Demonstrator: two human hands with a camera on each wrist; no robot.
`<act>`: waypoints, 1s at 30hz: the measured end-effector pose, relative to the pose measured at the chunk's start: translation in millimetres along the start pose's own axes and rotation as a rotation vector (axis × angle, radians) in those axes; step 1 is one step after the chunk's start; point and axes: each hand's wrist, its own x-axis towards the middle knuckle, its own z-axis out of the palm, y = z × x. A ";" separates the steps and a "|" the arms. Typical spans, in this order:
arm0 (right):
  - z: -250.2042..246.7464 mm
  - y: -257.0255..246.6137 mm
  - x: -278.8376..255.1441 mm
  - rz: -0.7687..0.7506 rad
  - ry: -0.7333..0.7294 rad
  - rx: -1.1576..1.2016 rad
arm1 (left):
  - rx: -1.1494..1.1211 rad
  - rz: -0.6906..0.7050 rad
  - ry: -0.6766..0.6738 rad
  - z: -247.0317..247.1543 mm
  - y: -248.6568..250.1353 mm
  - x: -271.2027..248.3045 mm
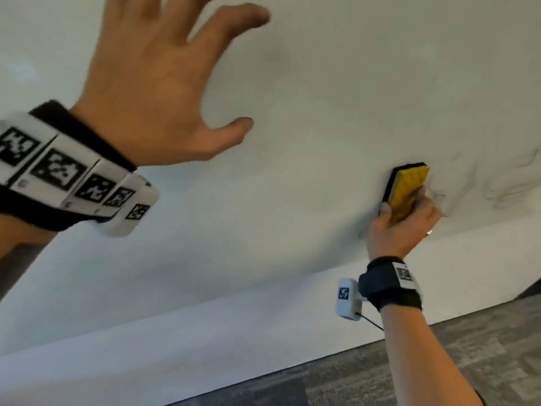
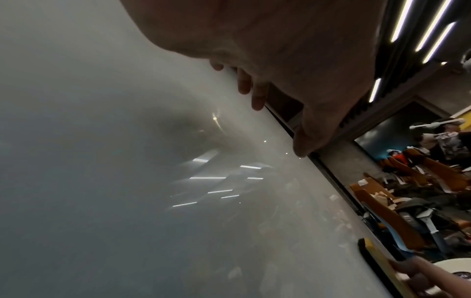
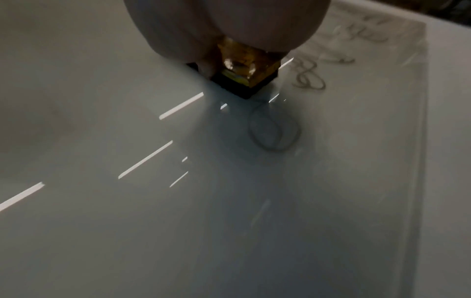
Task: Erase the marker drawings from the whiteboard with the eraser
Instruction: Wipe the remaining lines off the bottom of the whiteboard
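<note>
A yellow eraser (image 1: 407, 191) with a black felt face is pressed flat against the whiteboard (image 1: 307, 112). My right hand (image 1: 401, 227) grips it from below, thumb on its left edge and fingers on its right. Thin dark marker loops (image 1: 503, 186) lie just right of the eraser. In the right wrist view the eraser (image 3: 244, 78) shows under my palm, with one drawn loop (image 3: 275, 129) ahead of it and more scribbles (image 3: 308, 78) to the right. My left hand (image 1: 164, 80) is spread, fingers straight, over the board's upper left; I cannot tell if it touches. The eraser's edge (image 2: 369, 254) appears at the bottom right of the left wrist view.
Below the whiteboard runs a white wall band (image 1: 234, 332), then grey carpet (image 1: 409, 376). In the left wrist view the board's dark frame edge (image 2: 328, 171) runs diagonally; beyond it are orange seats (image 2: 407, 211), people (image 2: 446, 139) and ceiling light strips (image 2: 433, 26).
</note>
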 end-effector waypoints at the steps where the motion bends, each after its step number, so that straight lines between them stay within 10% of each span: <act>1: -0.6 -2.3 -7.0 -0.032 -0.036 0.008 | 0.007 0.072 0.022 -3.5 13.1 8.7; 7: 8.9 5.7 -168.0 -0.575 -0.639 -0.247 | 0.090 0.039 0.023 22.2 39.2 39.2; 16: 17.6 -66.6 25.1 -0.470 -0.054 0.097 | 0.111 0.009 0.137 42.3 41.9 42.7; 25: -11.7 51.9 -51.1 -1.047 -0.514 -0.179 | 0.098 -0.015 0.182 47.8 41.6 44.1; 30: -18.3 -9.0 51.6 -0.803 -0.248 -0.099 | 0.112 -0.049 0.193 52.7 43.4 45.4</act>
